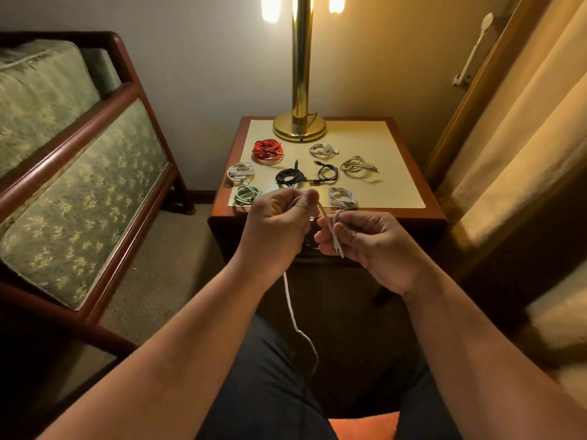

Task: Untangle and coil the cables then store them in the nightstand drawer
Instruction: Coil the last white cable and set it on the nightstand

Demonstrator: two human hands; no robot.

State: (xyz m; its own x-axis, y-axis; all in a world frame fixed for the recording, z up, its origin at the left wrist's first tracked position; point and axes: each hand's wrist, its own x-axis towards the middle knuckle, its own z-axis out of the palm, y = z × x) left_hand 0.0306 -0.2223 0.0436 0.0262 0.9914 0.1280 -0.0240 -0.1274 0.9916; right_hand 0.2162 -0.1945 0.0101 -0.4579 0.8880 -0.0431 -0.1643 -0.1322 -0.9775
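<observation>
A: Surroundings first, left to right?

B: Green armchair far left. Then the nightstand, with a brass lamp at the back of its cream mat. Eight finished coils on that mat, lying apart, among them a white coil, mint coil, red coil, black coil and beige coil. Curtain far right.

A: And the hands?

B: Both up just before the nightstand's near edge, blocking part of its front. Left hand pinching the white cable between thumb and fingertip, with slack dangling down to the lap. Right hand pinching the same cable near its plug end, other fingers loosely curled.
</observation>
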